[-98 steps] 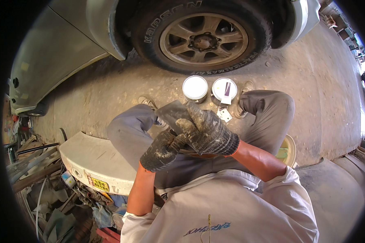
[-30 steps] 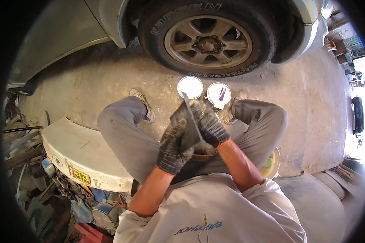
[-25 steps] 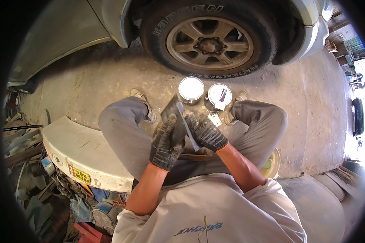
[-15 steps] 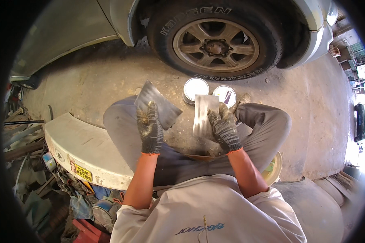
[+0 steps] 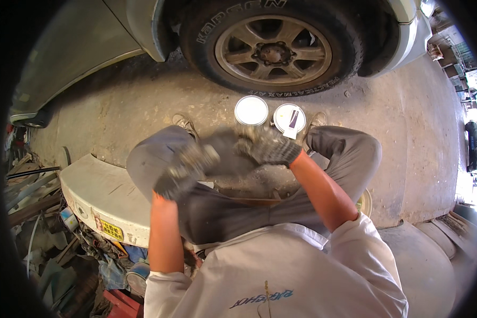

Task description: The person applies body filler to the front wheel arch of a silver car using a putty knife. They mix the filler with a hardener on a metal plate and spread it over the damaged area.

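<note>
Between the knees, a blurred dark sheet could slip should the right hand, apparently gripping it, loosen; whether the left hand holds anything, I cannot tell.

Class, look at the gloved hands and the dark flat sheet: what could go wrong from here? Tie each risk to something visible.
1. The dark flat sheet might slip: it and the left hand and right hand look blurred, so the grip is hard to judge.
2. If dropped, it could strike the left leg, which is close by.
3. A wide swing forward might knock the white-lidded left tin.
</note>
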